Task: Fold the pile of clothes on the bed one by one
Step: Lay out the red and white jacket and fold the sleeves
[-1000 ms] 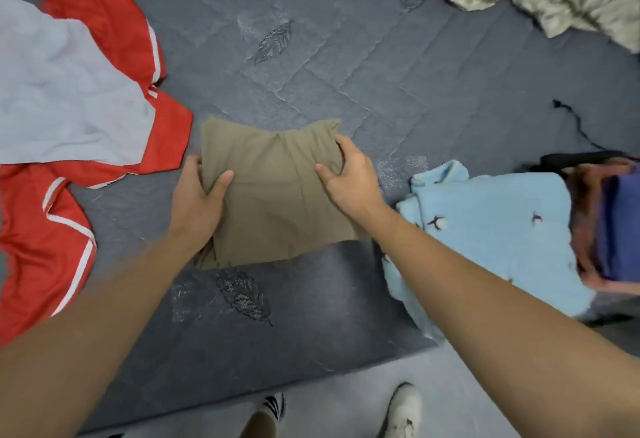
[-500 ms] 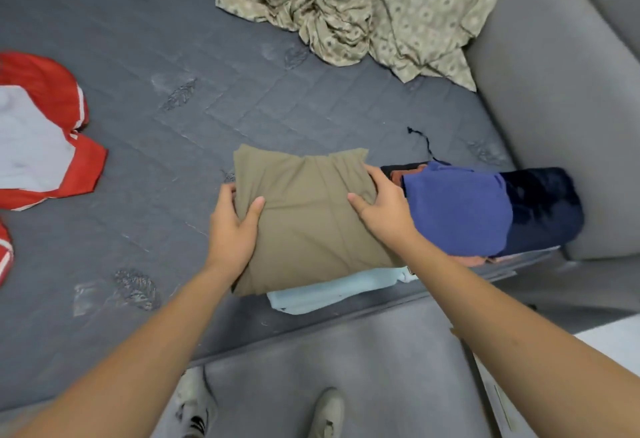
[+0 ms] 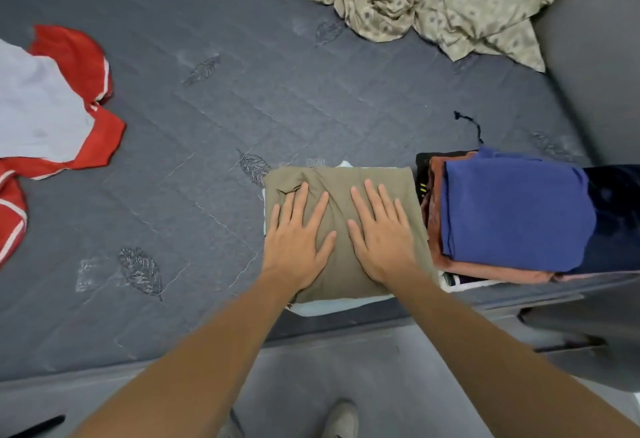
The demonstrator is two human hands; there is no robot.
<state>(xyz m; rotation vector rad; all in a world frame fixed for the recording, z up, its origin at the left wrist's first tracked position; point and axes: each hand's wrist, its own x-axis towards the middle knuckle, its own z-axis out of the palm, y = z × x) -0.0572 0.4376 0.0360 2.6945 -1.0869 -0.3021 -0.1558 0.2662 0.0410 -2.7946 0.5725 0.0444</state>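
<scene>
1. The fingers (image 3: 304, 205) of the left hand (image 3: 298, 247) lie straight and spread wide, pressed flat on the folded olive-brown cloth garment (image 3: 341, 229); they grip nothing.
2. The fingers (image 3: 375, 203) of the right hand (image 3: 381, 243) are likewise straight and fanned, palm down on the same garment, just beside the left hand with a strip of cloth between them.
3. The folded olive-brown garment sits near the front edge of the grey quilted bed (image 3: 242, 108), on top of a pale blue-white folded piece (image 3: 332, 306). Only slivers of that lower piece show along the front and left edges; the rest is covered.
4. Just right of it stands a stack of folded clothes (image 3: 512, 223): a blue square on top, a rust-brown layer under it, and darker layers below that I cannot tell apart. The stack's right side runs off the frame edge.
5. A thin dark cord (image 3: 471, 126) lies on the bed behind the stack.
6. At the left, a red garment with white trim (image 3: 93, 139) lies unfolded with a pale grey-lilac garment (image 3: 38, 108) over it; both are cut off by the frame.
7. At the far side, a crumpled beige patterned cloth (image 3: 433, 4) lies heaped, its top cropped.
8. Below the arms, what may be a shoe (image 3: 341, 418) shows on the grey floor, too blurred to be sure.
</scene>
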